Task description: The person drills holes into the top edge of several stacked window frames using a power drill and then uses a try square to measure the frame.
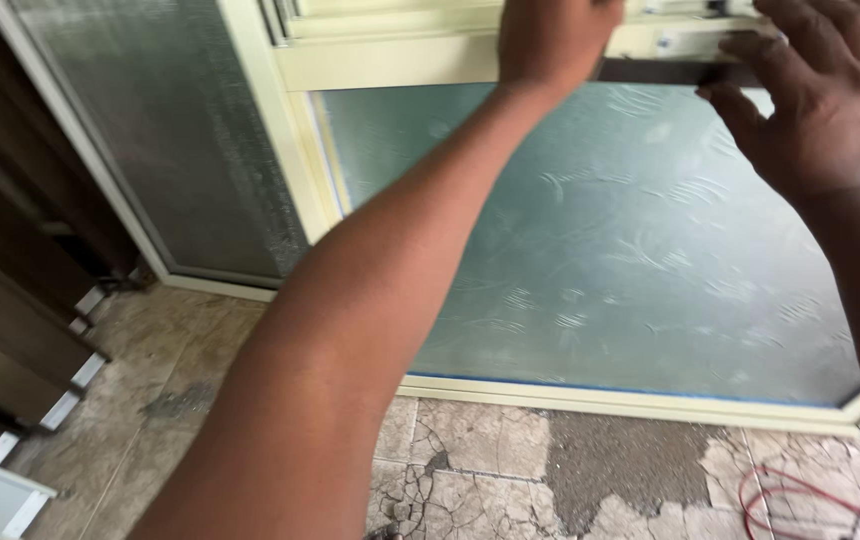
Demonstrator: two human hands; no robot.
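Pressing a dark strip (675, 72) along the cream door-frame rail (390, 62), far above the frosted glass panel (610, 240).
Left hand (550, 40) clenched on the strip's left end; right hand (815, 95) spread loose, fingertips steadying it. Best kept level, pressed evenly rightward.

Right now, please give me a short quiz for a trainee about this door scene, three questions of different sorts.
1. True or false: both hands are on the frame rail above the frosted glass panel.
2. Which hand covers the left end of the dark strip?
A. left
B. right
3. Fill in: the red cable lies on the cracked ____.

Key:
1. True. The right hand rests its fingers near the strip's other end.
2. A
3. floor
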